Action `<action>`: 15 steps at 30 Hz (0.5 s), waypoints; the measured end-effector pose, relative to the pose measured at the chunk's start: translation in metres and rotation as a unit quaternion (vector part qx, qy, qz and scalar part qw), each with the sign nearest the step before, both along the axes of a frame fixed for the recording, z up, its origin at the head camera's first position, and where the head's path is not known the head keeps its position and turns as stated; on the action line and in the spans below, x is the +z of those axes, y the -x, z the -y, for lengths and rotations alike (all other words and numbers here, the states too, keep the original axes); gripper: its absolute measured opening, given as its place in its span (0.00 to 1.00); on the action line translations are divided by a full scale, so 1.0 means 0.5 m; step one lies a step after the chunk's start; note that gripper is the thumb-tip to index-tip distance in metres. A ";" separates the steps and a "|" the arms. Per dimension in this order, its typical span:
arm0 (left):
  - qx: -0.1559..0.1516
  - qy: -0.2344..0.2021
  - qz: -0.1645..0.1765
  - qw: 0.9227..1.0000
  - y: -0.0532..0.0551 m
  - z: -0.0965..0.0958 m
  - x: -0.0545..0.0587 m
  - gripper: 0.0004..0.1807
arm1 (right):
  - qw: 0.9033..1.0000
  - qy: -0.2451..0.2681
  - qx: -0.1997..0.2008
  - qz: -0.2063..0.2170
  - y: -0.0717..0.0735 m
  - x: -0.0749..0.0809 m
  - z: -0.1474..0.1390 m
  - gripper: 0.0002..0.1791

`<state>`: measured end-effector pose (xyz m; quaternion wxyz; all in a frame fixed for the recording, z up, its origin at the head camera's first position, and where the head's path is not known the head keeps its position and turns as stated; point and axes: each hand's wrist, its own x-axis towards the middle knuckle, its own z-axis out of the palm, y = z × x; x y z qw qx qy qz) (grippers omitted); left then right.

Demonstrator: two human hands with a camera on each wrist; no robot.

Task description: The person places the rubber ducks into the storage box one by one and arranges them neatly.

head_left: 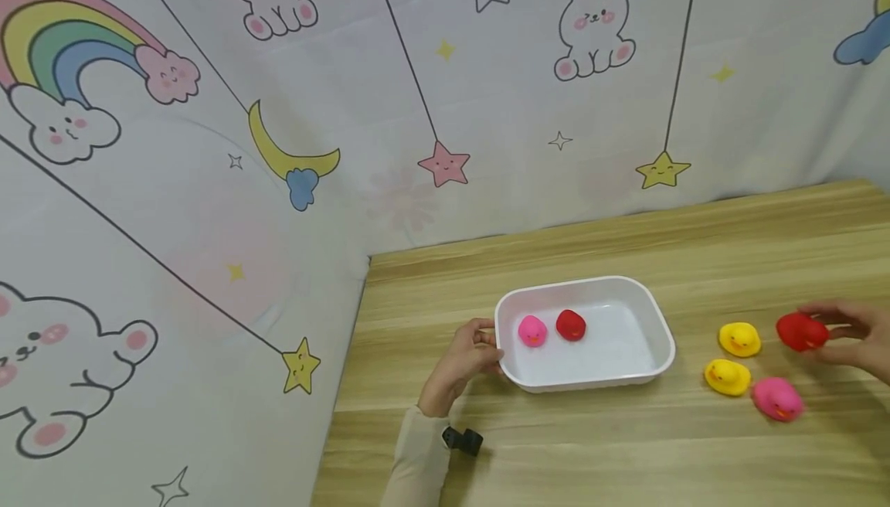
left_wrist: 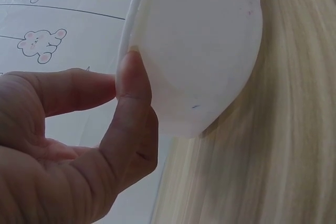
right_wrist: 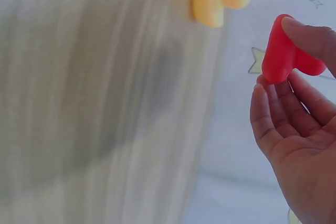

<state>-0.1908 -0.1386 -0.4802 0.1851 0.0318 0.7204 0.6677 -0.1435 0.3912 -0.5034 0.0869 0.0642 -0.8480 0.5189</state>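
Observation:
My left hand [head_left: 467, 360] pinches the left rim of a white plastic tub [head_left: 626, 374]; the left wrist view shows the thumb [left_wrist: 134, 77] on the tub's outer wall. Inside the tub lie a pink rubber duck [head_left: 532, 331] and a red rubber duck [head_left: 571, 325]. Off to the right, my right hand [head_left: 857, 339] holds another red rubber duck [head_left: 799, 331] between thumb and fingers. In the right wrist view this red duck [right_wrist: 278, 51] is raised above the table. Close to that hand, two yellow ducks [head_left: 740, 339] and a pink duck [head_left: 777, 399] sit on the table.
The wood-grain table [head_left: 591, 453] meets a white cloth backdrop [head_left: 501, 105] printed with bunnies, stars and a rainbow, at the back and left. A black device [head_left: 464, 440] is strapped at my left wrist.

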 end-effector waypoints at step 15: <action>-0.008 0.002 0.009 1.000 -0.001 0.002 0.001 0.30 | 0.991 -0.133 0.010 0.014 0.018 0.089 0.036 0.32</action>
